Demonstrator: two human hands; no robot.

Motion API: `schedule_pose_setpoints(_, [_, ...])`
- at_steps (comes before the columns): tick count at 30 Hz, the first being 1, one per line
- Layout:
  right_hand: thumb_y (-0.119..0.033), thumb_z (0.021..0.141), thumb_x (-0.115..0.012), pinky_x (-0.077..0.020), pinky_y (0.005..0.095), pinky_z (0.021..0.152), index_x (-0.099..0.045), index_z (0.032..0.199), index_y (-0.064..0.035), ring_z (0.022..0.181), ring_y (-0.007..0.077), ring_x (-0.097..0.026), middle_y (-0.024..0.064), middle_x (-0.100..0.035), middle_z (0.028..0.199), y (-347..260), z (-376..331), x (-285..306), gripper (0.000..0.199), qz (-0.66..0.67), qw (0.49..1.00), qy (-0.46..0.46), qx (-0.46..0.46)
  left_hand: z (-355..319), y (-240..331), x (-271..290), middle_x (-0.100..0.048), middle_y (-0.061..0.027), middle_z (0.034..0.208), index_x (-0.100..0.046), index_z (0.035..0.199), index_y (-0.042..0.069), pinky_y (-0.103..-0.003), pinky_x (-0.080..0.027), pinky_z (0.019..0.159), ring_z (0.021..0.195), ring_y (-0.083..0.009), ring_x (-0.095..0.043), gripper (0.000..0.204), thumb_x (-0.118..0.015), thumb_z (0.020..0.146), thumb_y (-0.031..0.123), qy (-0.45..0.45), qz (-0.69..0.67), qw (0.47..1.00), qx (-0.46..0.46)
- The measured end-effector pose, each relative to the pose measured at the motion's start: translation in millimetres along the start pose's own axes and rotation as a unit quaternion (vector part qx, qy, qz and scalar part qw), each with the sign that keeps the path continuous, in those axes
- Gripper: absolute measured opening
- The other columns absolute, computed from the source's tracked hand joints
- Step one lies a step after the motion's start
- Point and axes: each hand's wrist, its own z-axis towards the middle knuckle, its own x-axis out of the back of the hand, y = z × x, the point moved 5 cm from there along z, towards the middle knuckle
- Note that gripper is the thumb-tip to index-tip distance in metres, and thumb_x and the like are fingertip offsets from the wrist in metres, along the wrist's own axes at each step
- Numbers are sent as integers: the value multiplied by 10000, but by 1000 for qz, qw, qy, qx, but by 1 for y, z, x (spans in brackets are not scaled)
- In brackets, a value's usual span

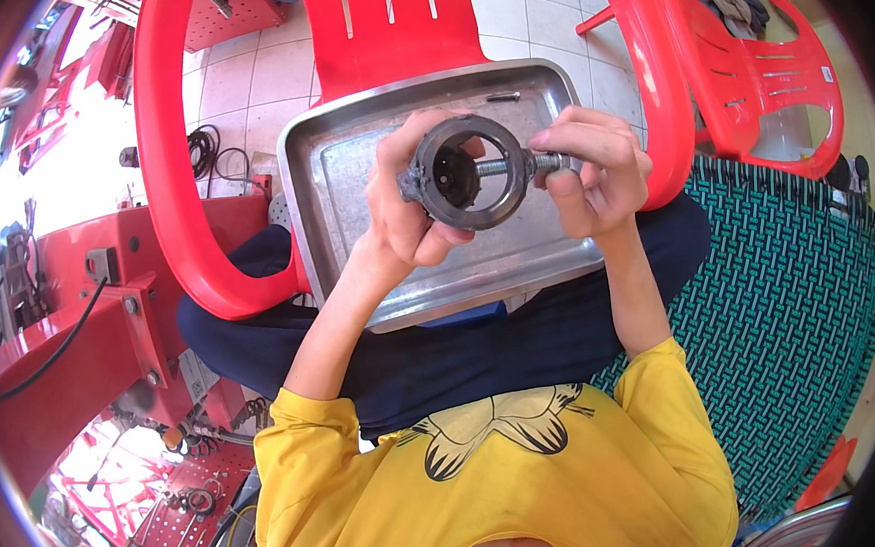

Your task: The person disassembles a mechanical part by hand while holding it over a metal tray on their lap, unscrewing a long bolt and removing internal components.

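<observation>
A dark metal ring (519,180) is held up above a shallow steel tray (517,264). A threaded bolt (492,168) passes through the ring's right wall, and its tip reaches a dark round piece (455,175) inside the left part of the opening. My left hand (393,201) wraps round the ring's left side, with the thumb under its lower edge. At the outer end of the bolt, my right hand (602,173) closes its thumb and fingers on it. Near the tray's far edge lies a small screw (504,97).
The tray rests across my lap and a red plastic chair (399,50). Another red chair (767,83) stands at the far right. To my right is a green woven surface (778,263). Red metal machinery (71,346) fills the left, with a coiled black cable (205,152) on the tiles.
</observation>
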Motion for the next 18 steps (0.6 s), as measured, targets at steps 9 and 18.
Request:
schedule_pose_setpoints(9, [-378, 924, -678, -469, 281, 519, -674, 946, -32, 505, 154, -599, 45, -690, 743, 2, -1, -2, 347, -7, 997, -46, 69, 3, 2, -3, -636, -243, 1114, -421, 1262, -62, -396, -547, 690, 813, -320, -662, 823, -642, 867, 626, -63, 14, 993, -96])
schedule_pose_setpoints(18, [-462, 889, -704, -457, 255, 511, -613, 1034, -50, 505, 153, -603, 21, -670, 716, 2, -6, -5, 447, 42, 996, -49, 65, -2, 2, -5, -649, -172, 873, -489, 1242, -32, -359, -524, 750, 819, -237, -654, 1089, -512, 709, 918, -15, 21, 998, -57])
